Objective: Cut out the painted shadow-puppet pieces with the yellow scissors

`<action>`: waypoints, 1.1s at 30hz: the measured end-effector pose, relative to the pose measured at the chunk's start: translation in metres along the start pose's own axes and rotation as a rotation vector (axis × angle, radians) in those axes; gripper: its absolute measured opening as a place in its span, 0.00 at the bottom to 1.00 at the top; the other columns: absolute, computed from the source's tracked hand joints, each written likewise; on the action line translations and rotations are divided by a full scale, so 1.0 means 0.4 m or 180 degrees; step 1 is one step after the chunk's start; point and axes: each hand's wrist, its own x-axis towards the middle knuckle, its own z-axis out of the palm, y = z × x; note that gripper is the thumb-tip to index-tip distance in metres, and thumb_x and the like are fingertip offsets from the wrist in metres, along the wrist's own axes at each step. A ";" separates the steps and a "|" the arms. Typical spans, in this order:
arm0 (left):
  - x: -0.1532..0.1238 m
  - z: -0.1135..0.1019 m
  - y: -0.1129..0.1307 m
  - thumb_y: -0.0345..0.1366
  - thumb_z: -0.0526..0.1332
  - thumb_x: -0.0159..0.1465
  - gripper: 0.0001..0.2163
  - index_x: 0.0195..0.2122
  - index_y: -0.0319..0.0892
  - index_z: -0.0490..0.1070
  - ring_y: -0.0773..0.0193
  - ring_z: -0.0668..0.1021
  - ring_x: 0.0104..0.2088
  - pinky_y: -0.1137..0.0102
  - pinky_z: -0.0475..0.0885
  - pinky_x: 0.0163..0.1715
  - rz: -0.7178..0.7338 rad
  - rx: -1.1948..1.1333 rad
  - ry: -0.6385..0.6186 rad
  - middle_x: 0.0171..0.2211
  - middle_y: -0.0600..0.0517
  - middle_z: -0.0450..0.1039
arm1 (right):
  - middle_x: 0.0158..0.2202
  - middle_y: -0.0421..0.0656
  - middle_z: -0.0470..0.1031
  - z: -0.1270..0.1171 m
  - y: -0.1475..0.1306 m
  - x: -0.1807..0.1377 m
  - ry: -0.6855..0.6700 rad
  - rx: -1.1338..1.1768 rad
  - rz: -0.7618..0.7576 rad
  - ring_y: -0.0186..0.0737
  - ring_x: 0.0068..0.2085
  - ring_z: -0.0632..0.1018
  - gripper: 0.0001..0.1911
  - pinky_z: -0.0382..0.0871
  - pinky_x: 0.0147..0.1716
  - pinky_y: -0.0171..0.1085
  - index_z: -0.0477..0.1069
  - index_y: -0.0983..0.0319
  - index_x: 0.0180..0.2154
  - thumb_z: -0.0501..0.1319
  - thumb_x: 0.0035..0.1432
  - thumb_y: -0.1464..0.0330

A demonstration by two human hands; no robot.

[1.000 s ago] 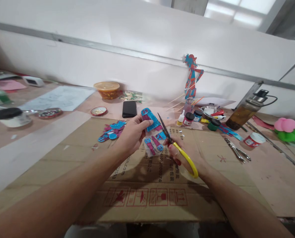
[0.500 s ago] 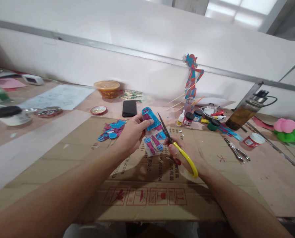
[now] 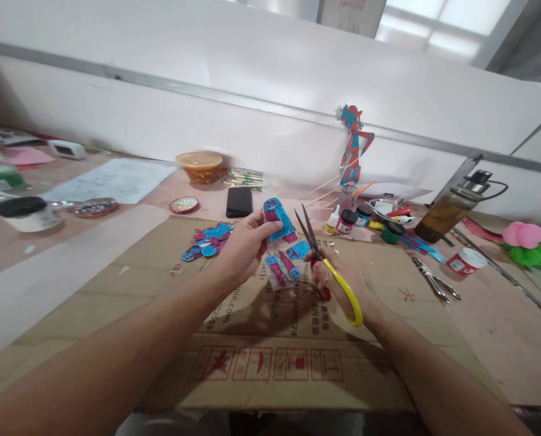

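My left hand (image 3: pixel 247 245) pinches a painted blue-and-purple cutout (image 3: pixel 279 219) between thumb and fingers, above the cardboard sheet (image 3: pixel 161 339). Just below it is a translucent sheet (image 3: pixel 275 280) with smaller blue and purple painted shapes; whether it joins the held piece I cannot tell. In my right hand (image 3: pixel 331 278) are yellow-handled scissors (image 3: pixel 318 242). Their blades stand slightly apart and point up and away, to the right of the cutout, not touching it. Left of my left hand lies a pile of cut blue and purple pieces (image 3: pixel 208 242) on the cardboard.
Behind the cardboard are a black phone (image 3: pixel 238 201), a lidded tub (image 3: pixel 199 166) and several small paint jars (image 3: pixel 346 221). A painted figure on sticks (image 3: pixel 352 145) stands against the wall. To the right are pliers (image 3: pixel 435 280), a white-and-red tub (image 3: pixel 467 261) and a bottle (image 3: pixel 452 206).
The scissor blades have opened a little wider. The painted cutout sits at nearly the same spot in my left hand. The whole view has shifted slightly.
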 end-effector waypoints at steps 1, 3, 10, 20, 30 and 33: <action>-0.001 0.000 -0.001 0.31 0.81 0.46 0.13 0.31 0.42 0.82 0.64 0.82 0.31 0.71 0.79 0.37 -0.0024 0.0015 -0.0053 0.30 0.53 0.84 | 0.42 0.44 0.73 -0.001 -0.001 0.000 0.0024 -0.0051 -0.0011 0.38 0.33 0.69 0.40 0.68 0.31 0.38 0.74 0.60 0.58 0.58 0.71 0.31; -0.004 0.000 -0.005 0.31 0.81 0.48 0.12 0.32 0.42 0.83 0.62 0.83 0.32 0.70 0.80 0.37 -0.0101 0.0059 -0.0187 0.31 0.52 0.85 | 0.36 0.41 0.71 -0.002 -0.005 -0.001 0.0010 -0.0169 -0.0058 0.40 0.33 0.70 0.41 0.69 0.34 0.39 0.75 0.60 0.60 0.56 0.72 0.31; -0.020 0.004 -0.019 0.32 0.81 0.51 0.11 0.36 0.42 0.85 0.60 0.85 0.33 0.68 0.82 0.38 -0.0447 0.0150 -0.0685 0.33 0.50 0.87 | 0.26 0.35 0.64 -0.002 -0.021 -0.005 0.0090 -0.0329 -0.0171 0.41 0.30 0.69 0.38 0.67 0.34 0.40 0.73 0.57 0.51 0.54 0.72 0.29; -0.024 0.004 -0.016 0.35 0.83 0.49 0.15 0.35 0.42 0.84 0.60 0.85 0.31 0.65 0.84 0.39 -0.0423 0.0372 -0.0688 0.33 0.52 0.87 | 0.27 0.35 0.62 0.008 -0.002 -0.008 0.0021 -0.0256 -0.0021 0.37 0.28 0.66 0.43 0.63 0.28 0.35 0.75 0.59 0.50 0.54 0.69 0.26; -0.014 -0.017 -0.025 0.36 0.80 0.54 0.11 0.37 0.45 0.84 0.56 0.86 0.38 0.63 0.83 0.43 -0.0279 0.0725 -0.0712 0.35 0.53 0.86 | 0.29 0.36 0.63 0.006 -0.002 -0.014 -0.0022 -0.0245 0.0103 0.36 0.27 0.64 0.41 0.60 0.25 0.34 0.77 0.59 0.50 0.56 0.70 0.28; -0.018 -0.012 -0.023 0.35 0.80 0.54 0.11 0.36 0.45 0.83 0.58 0.85 0.35 0.63 0.83 0.43 -0.0292 0.0694 -0.0710 0.33 0.54 0.85 | 0.28 0.35 0.62 0.007 -0.007 -0.015 0.0013 -0.0244 0.0149 0.35 0.26 0.63 0.41 0.59 0.24 0.34 0.77 0.59 0.50 0.57 0.69 0.28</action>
